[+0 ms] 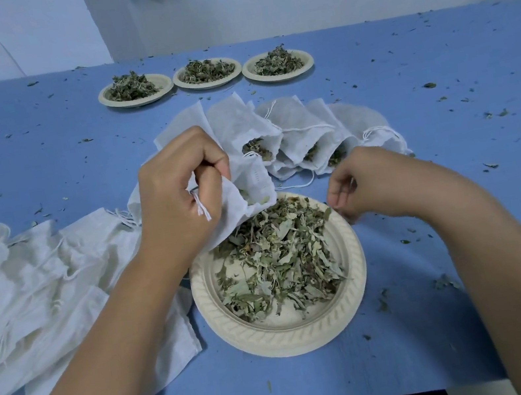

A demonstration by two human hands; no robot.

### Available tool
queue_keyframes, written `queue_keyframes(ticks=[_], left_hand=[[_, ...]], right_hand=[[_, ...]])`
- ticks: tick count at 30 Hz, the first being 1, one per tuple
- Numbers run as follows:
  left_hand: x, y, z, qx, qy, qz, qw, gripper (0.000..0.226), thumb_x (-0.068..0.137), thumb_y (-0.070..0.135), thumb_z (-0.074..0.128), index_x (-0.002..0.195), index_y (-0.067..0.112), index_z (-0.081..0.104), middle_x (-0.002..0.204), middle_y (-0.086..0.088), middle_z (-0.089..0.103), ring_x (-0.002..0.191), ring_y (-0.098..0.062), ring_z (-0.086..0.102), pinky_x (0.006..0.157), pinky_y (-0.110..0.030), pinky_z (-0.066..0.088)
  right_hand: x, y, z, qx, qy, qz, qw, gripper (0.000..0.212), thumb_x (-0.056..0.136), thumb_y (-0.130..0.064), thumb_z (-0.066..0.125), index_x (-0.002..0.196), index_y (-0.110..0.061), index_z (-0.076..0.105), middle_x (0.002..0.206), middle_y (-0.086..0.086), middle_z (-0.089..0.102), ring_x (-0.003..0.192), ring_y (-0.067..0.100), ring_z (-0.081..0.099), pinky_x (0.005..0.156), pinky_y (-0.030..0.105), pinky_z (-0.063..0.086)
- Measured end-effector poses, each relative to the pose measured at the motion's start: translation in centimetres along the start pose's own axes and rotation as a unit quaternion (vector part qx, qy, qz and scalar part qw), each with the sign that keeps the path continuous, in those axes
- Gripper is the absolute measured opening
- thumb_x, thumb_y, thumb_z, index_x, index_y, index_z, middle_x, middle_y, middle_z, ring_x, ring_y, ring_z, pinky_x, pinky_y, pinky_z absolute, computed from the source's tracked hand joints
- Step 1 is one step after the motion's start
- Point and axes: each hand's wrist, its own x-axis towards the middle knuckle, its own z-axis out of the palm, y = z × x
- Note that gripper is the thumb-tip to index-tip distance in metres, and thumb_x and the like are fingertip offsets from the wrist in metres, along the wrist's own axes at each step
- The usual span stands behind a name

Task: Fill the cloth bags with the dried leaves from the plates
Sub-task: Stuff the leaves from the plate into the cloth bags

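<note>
Crowding the blue table (408, 94) are leaf crumbs, scattered loosely on every side. At the far edge a row of three plates (209, 84) stands side by side, each heaped with leaves. Nearer, a fan of filled bags (302, 127) lies overlapping, mouths toward the person and green showing in the openings. To the left a heap of empty bags (25, 291) sprawls flat and crumpled, partly under the left forearm.

Between the two forearms sits the near plate (276, 337), with dried leaves (276, 257) spread across it and thickest toward its far side. The left hand (175, 198) hovers over the plate's far left rim, its fingers curled round the gathered neck of a cloth bag (249, 182). That bag hangs open-mouthed toward the leaves, its lower edge touching the pile, and it hides part of the filled bags behind it. A drawstring (201, 207) dangles from the fist.

The right hand (364, 182) is just beside the plate's far right rim, apart from the bag, its fingers curled downward. Whether it pinches any leaves cannot be told.
</note>
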Motion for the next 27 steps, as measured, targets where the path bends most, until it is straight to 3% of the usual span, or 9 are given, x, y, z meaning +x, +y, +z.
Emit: queue_keyframes(ticks=[3, 5, 7, 12, 15, 17, 20, 24, 27], left_hand=[[0.0, 0.0, -0.1, 0.003, 0.001, 0.001, 1.0, 0.026, 0.07, -0.008, 0.033, 0.062, 0.0, 0.057, 0.062, -0.011, 0.051, 0.057, -0.018, 0.042, 0.058, -0.018, 0.03], [0.0, 0.0, 0.0, 0.004, 0.001, 0.003, 1.0, 0.026, 0.071, -0.008, 0.033, 0.062, 0.0, 0.057, 0.062, -0.011, 0.052, 0.057, -0.017, 0.042, 0.059, -0.018, 0.031], [0.0, 0.1, 0.0, 0.004, -0.002, 0.003, 1.0, 0.026, 0.07, -0.008, 0.033, 0.062, 0.0, 0.057, 0.062, -0.011, 0.052, 0.057, -0.017, 0.042, 0.059, -0.018, 0.031], [-0.1, 0.1, -0.1, 0.004, -0.003, 0.0, 1.0, 0.026, 0.07, -0.008, 0.033, 0.062, 0.0, 0.057, 0.063, -0.009, 0.052, 0.057, -0.014, 0.041, 0.06, -0.016, 0.03], [0.0, 0.1, -0.1, 0.005, -0.001, -0.001, 1.0, 0.026, 0.07, -0.008, 0.033, 0.062, 0.0, 0.057, 0.062, -0.01, 0.052, 0.057, -0.017, 0.042, 0.06, -0.016, 0.031], [0.1, 0.0, -0.1, 0.004, -0.003, 0.0, 1.0, 0.026, 0.071, -0.008, 0.033, 0.062, 0.0, 0.057, 0.062, -0.011, 0.052, 0.057, -0.017, 0.042, 0.06, -0.016, 0.03], [0.0, -0.1, -0.1, 0.006, -0.005, 0.002, 1.0, 0.026, 0.071, -0.008, 0.033, 0.062, 0.0, 0.057, 0.062, -0.012, 0.052, 0.057, -0.018, 0.041, 0.059, -0.016, 0.03], [0.0, -0.1, -0.1, 0.009, -0.009, 0.004, 1.0, 0.026, 0.07, -0.009, 0.034, 0.062, 0.0, 0.057, 0.061, -0.013, 0.052, 0.057, -0.02, 0.043, 0.058, -0.019, 0.031], [0.0, -0.1, -0.1, 0.007, -0.011, 0.006, 1.0, 0.026, 0.07, -0.009, 0.034, 0.062, 0.0, 0.057, 0.062, -0.012, 0.052, 0.057, -0.021, 0.044, 0.058, -0.02, 0.032]], right_hand=[[0.2, -0.3, 0.0, 0.029, 0.026, -0.048, 0.998, 0.026, 0.073, -0.001, 0.074, 0.084, -0.024, 0.068, 0.086, -0.006, 0.064, 0.072, 0.006, 0.058, 0.069, 0.019, 0.05], [0.5, -0.5, 0.4, 0.007, 0.022, -0.058, 0.998, 0.026, 0.076, -0.002, 0.071, 0.088, -0.025, 0.07, 0.076, -0.014, 0.056, 0.065, -0.001, 0.051, 0.059, 0.008, 0.043], [0.9, -0.6, 0.8, -0.013, 0.036, -0.052, 0.998, 0.018, 0.079, -0.004, 0.069, 0.089, -0.018, 0.074, 0.07, -0.016, 0.052, 0.061, 0.0, 0.049, 0.055, 0.012, 0.04], [1.1, 0.3, 0.2, -0.009, 0.094, -0.006, 0.995, 0.01, 0.078, 0.002, 0.067, 0.081, -0.003, 0.075, 0.069, -0.001, 0.067, 0.066, 0.015, 0.061, 0.063, 0.023, 0.049], [1.3, 1.1, -0.7, 0.003, 0.156, 0.049, 0.986, 0.012, 0.079, 0.002, 0.065, 0.086, 0.0, 0.074, 0.085, 0.014, 0.071, 0.07, 0.02, 0.055, 0.065, 0.029, 0.048], [1.6, 1.4, -1.0, 0.004, 0.149, 0.08, 0.986, 0.014, 0.082, -0.003, 0.067, 0.094, 0.002, 0.072, 0.094, 0.018, 0.07, 0.074, 0.021, 0.052, 0.07, 0.031, 0.049], [2.2, 1.2, -0.8, -0.032, 0.096, 0.11, 0.989, 0.018, 0.083, -0.007, 0.069, 0.1, -0.002, 0.072, 0.082, 0.009, 0.059, 0.074, 0.018, 0.049, 0.067, 0.025, 0.042], [2.9, 1.0, -0.3, -0.033, 0.073, 0.096, 0.992, 0.014, 0.084, -0.003, 0.066, 0.095, -0.003, 0.073, 0.077, 0.006, 0.061, 0.077, 0.017, 0.052, 0.065, 0.025, 0.043], [2.8, 1.5, 0.1, -0.029, 0.115, 0.026, 0.993, 0.013, 0.085, -0.006, 0.063, 0.093, -0.004, 0.073, 0.08, 0.006, 0.061, 0.073, 0.016, 0.052, 0.06, 0.02, 0.042]])
